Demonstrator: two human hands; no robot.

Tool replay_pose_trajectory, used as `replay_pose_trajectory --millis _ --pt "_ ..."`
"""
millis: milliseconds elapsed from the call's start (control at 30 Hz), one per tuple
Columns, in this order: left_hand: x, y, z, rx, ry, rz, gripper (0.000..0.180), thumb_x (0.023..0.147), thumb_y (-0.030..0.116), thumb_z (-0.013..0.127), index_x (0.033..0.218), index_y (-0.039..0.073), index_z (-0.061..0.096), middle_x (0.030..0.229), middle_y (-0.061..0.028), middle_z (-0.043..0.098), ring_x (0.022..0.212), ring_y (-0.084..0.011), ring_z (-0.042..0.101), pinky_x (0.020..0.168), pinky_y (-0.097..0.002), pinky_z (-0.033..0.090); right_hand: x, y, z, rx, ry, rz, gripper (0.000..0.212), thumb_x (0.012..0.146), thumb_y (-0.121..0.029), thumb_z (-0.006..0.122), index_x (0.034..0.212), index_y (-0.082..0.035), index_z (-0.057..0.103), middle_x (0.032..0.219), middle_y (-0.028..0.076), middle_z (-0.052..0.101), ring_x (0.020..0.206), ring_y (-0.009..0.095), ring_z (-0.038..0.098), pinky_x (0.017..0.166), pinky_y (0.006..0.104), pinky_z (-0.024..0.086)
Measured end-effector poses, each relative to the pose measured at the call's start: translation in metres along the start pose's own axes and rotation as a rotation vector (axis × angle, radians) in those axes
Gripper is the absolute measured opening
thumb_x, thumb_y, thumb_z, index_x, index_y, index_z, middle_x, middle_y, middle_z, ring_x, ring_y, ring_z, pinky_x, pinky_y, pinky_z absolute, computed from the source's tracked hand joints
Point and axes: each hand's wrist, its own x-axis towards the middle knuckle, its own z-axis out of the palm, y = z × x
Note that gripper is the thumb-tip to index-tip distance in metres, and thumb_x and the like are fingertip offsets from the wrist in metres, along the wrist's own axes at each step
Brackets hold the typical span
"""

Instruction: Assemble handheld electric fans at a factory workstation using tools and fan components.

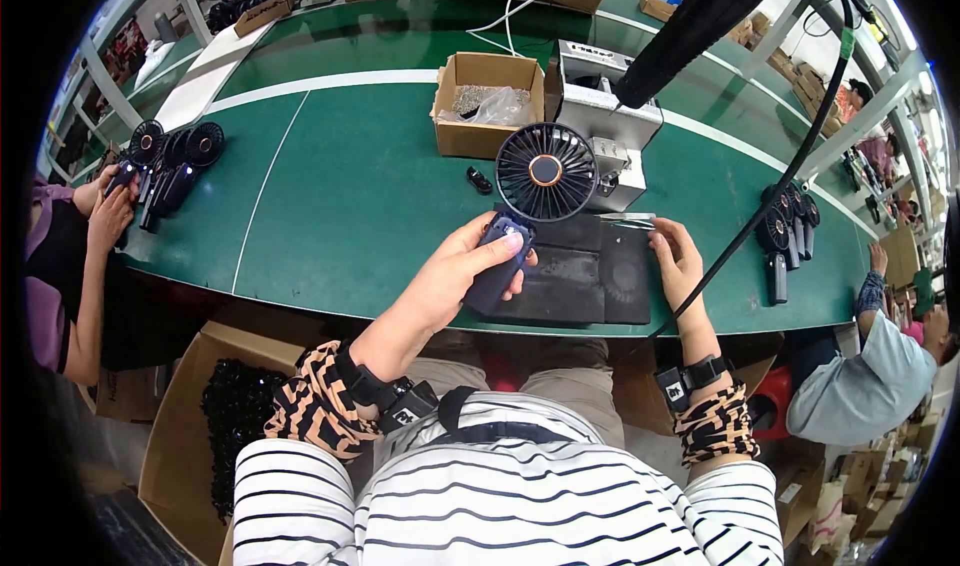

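My left hand [465,266] is wrapped round the dark blue handle of a handheld fan [497,263], thumb pressed on its upper part. The fan's round black head with an orange ring points away from me, above the table. My right hand [680,256] is at the right of a black work pad [575,281], thumb and fingers curved and apart. Its fingertips are at the near end of a pair of metal tweezers [628,218], lying at the pad's far edge. A small black part [479,180] lies left of the fan head.
Beyond the pad stand an open cardboard box [488,146] with small metal parts and a plastic bag, and a grey metal machine [600,106]. A black cable [770,206] hangs across the right side. Several fans [180,161] lie at left, near a co-worker's hands; more [785,226] lie at right.
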Motion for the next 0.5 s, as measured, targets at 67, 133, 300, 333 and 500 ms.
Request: replay_pose_trajectory --millis 67,133,300,333,500 --pt "-0.001 0.0 -0.001 0.026 -0.059 -0.008 0.031 0.093 0.023 0.064 0.113 0.003 0.051 0.095 -0.0078 0.064 0.073 -0.0109 0.061 0.065 -0.0265 0.052 0.0 0.002 0.0 -0.022 -0.003 -0.019 0.025 0.099 -0.013 0.053 0.119 0.001 0.059 0.103 0.006 0.063 0.091 0.011 0.058 0.085 0.0244 0.047" --pt "-0.008 0.003 0.008 0.514 0.049 0.057 0.038 0.086 0.022 0.072 0.111 0.001 0.053 0.091 -0.0088 0.065 0.077 -0.0128 0.063 0.066 -0.0271 0.051 -0.001 -0.003 -0.001 0.133 -0.024 0.016 0.025 0.101 -0.014 0.049 0.118 0.0 0.06 0.103 0.006 0.063 0.092 0.011 0.059 0.086 0.024 0.047" --pt "-0.009 -0.005 0.021 1.042 0.059 0.401 0.039 0.079 0.02 0.077 0.11 0.004 0.059 0.089 -0.0118 0.066 0.08 -0.0244 0.067 0.074 -0.0325 0.052 -0.002 -0.076 0.006 0.513 -0.314 -0.21 0.08 0.086 -0.055 0.064 0.143 -0.005 0.038 0.123 0.012 0.055 0.11 0.02 0.056 0.096 0.0331 0.043" --pt "-0.013 -0.003 0.023 1.039 0.056 0.395 0.039 0.079 0.02 0.077 0.11 0.004 0.059 0.089 -0.0118 0.066 0.08 -0.0244 0.067 0.074 -0.0325 0.052 0.0 -0.095 0.011 0.452 -0.377 -0.269 0.092 0.081 -0.061 0.067 0.146 -0.006 0.033 0.126 0.012 0.052 0.113 0.022 0.054 0.099 0.034 0.042" --pt "-0.017 0.0 0.021 1.126 0.106 0.51 0.042 0.074 0.023 0.081 0.107 0.005 0.063 0.093 -0.0135 0.068 0.081 -0.0289 0.068 0.073 -0.0333 0.052 0.007 -0.094 0.008 0.218 -0.405 -0.252 0.072 0.074 -0.055 0.074 0.122 -0.003 0.058 0.111 0.007 0.058 0.107 0.02 0.055 0.095 0.0316 0.042"
